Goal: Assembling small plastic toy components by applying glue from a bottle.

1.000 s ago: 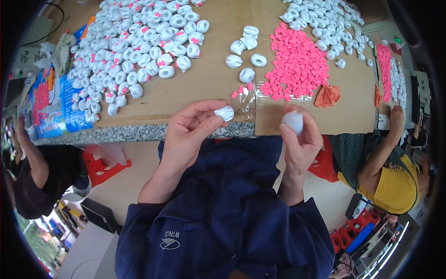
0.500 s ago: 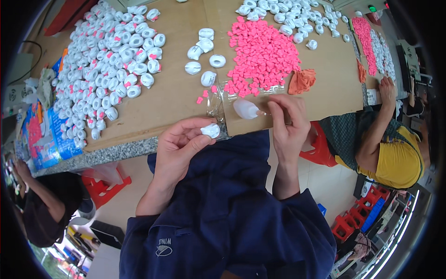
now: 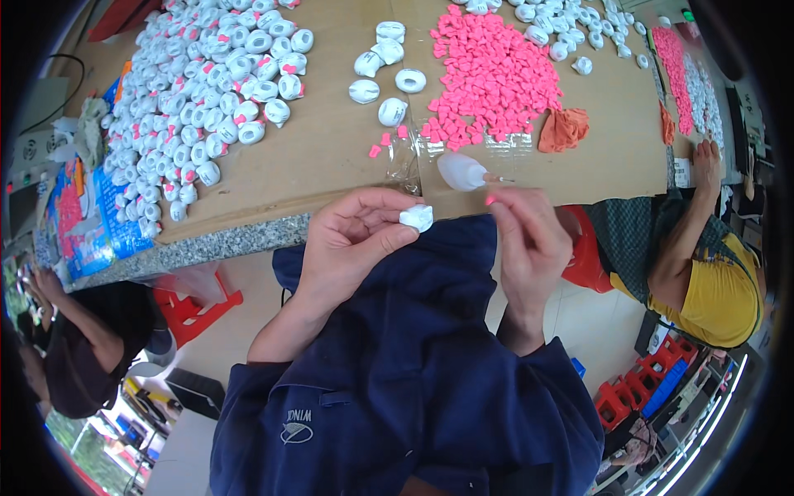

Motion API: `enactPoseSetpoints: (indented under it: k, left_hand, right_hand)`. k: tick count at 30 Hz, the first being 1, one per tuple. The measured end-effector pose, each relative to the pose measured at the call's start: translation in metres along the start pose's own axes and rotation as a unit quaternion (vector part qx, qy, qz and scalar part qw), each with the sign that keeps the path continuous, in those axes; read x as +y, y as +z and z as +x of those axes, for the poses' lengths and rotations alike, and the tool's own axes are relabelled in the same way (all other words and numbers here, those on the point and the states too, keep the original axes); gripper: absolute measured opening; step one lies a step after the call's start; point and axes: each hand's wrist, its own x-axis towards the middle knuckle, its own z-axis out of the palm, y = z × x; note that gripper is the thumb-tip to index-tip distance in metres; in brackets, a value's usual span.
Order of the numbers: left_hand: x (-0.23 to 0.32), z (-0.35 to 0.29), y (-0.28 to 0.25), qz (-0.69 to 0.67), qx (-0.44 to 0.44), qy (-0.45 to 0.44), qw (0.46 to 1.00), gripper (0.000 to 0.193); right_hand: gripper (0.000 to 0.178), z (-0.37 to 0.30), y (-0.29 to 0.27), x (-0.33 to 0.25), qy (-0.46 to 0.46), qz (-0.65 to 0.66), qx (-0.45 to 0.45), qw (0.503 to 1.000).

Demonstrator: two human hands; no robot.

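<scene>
Between the thumb and fingers of my left hand point(image 3: 351, 240) is a small rounded white plastic piece point(image 3: 416, 217), held just off the table's front edge. My right hand point(image 3: 533, 244) pinches a tiny pink piece point(image 3: 490, 200) at its fingertips, a short way right of the white one and apart from it. Just beyond those fingertips, a translucent squeeze bottle point(image 3: 461, 171) with a thin needle tip lies on the cardboard. Behind the bottle spreads a heap of small pink pieces point(image 3: 492, 78). Several loose white pieces point(image 3: 392, 112) rest left of that heap.
A large pile of white pieces, many with pink parts point(image 3: 211, 91), covers the table's left side. More white pieces point(image 3: 571, 33) lie at the far right. An orange cloth point(image 3: 564, 130) sits by the pink heap. Co-workers sit left and right, near red stools point(image 3: 194, 302).
The view has shifted, so the table's things appear further right and higher. My right hand has come away from the bottle's tip toward me, and the pink piece now shows at its fingertips.
</scene>
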Motion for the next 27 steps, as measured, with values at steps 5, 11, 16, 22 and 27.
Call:
enactPoseSetpoints:
  k: [5, 11, 16, 22, 27]
  left_hand:
    - [0.000, -0.002, 0.007, 0.052, -0.022, -0.024, 0.998, 0.027]
    - [-0.005, -0.002, 0.009, 0.050, -0.025, -0.007, 0.998, 0.029]
    - [-0.002, -0.003, 0.007, 0.059, -0.025, -0.011, 0.998, 0.027]
    - [-0.002, 0.000, 0.004, 0.150, -0.061, 0.054, 0.985, 0.023]
    - [-0.003, 0.001, 0.003, 0.208, -0.064, 0.080, 0.973, 0.022]
  right_hand:
    - [0.018, -0.008, 0.010, -0.016, -0.066, 0.024, -0.036, 0.997]
    - [0.025, -0.015, 0.017, -0.018, -0.120, -0.037, -0.047, 0.991]
    - [0.023, -0.015, 0.014, -0.021, -0.110, -0.036, -0.075, 0.990]
    - [0.016, -0.011, 0.009, -0.009, 0.090, 0.148, -0.139, 0.975]
    - [0.012, -0.015, 0.016, -0.005, 0.052, 0.143, -0.110, 0.982]
